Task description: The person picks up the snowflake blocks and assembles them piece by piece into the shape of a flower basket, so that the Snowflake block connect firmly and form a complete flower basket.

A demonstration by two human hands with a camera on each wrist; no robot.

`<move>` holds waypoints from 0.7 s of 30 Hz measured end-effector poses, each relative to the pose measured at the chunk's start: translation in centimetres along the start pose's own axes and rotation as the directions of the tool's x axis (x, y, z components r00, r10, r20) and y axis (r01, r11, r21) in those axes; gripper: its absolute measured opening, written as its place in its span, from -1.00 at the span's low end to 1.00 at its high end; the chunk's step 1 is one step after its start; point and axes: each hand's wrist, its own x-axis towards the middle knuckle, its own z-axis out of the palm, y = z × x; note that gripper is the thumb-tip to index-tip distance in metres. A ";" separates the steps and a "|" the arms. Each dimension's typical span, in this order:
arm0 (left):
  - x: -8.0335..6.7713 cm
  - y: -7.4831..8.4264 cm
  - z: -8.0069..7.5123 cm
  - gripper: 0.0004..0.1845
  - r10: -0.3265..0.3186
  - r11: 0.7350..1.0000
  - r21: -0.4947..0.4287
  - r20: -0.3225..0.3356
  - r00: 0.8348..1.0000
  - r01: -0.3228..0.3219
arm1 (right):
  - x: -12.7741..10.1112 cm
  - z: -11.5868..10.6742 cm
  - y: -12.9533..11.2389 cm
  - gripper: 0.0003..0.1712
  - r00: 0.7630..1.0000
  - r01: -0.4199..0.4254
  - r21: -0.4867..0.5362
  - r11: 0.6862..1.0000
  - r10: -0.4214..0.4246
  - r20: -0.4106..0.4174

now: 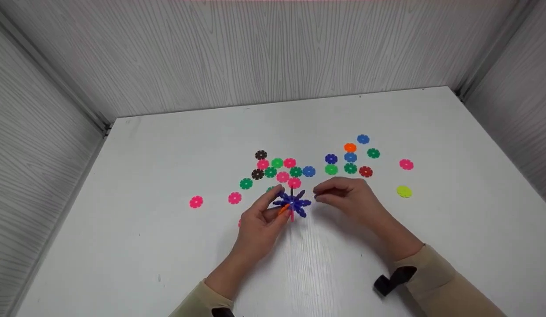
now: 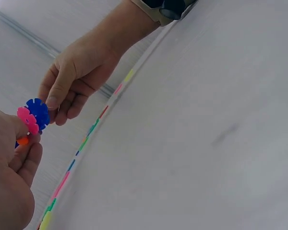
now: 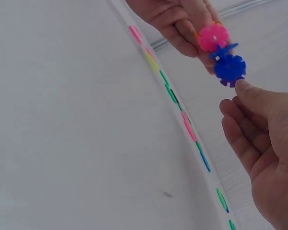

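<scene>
One spiky cluster of joined discs, mostly blue, is held above the tabletop, presumably because pieces jut from it on every side. From where I stand, taking the wearer's view as the clock, the left hand grips it from 8 o'clock, fingers curled in and thumb beside an orange disc, which seems to steady it while leaving the far side free. The right hand is just beside it, past 2 o'clock, thumb and forefinger tips nearly together; whether they pinch anything I cannot tell. Most loose discs lie flat, from a pink disc at 9 o'clock through 12 to a yellow disc near 3, probably spread so none gets buried
</scene>
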 end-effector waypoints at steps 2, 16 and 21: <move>0.1 -0.1 0.0 -0.33 0.000 1.000 0.005 -0.005 1.000 0.000 | 0.5 -1.1 0.5 -0.73 0.997 -0.062 -0.024 0.998 0.061 -0.049; 0.0 -0.5 0.2 -0.35 -0.045 0.999 -0.023 0.033 0.998 0.046 | 4.7 -3.5 3.7 -0.58 0.943 -0.333 -0.198 0.922 0.326 -0.069; 0.1 -0.3 0.0 -0.33 -0.058 0.998 -0.037 0.048 0.997 0.060 | 5.0 -3.2 3.9 -0.60 0.950 -0.313 -0.226 0.923 0.305 -0.070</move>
